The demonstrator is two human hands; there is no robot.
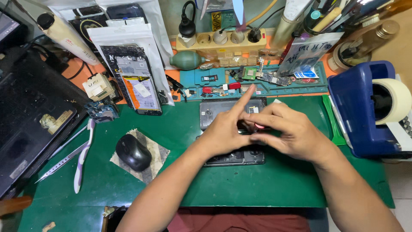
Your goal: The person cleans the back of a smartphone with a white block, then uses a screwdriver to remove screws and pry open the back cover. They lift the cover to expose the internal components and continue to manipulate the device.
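At the centre of the frame we see both hands meeting over an opened phone [234, 157] that lies on the green mat [180, 129]. The left hand [223, 131] has its forefinger stretched up and its other fingers bent; the right hand [292, 133] pinches a small pinkish piece [260, 126] between thumb and fingers, touching the left. Whether the left hand grips anything we cannot tell.

Above them, the teal parts tray [206, 88] holds small circuit boards, red bits and screws in its compartments. At the upper right a cup [343, 51] stands crowded with tools and pens. At the right edge the blue tape dispenser [356, 103] carries a roll of pale tape [395, 101]. At the lower left a black mouse [133, 152] rests on a grey cloth [156, 161].
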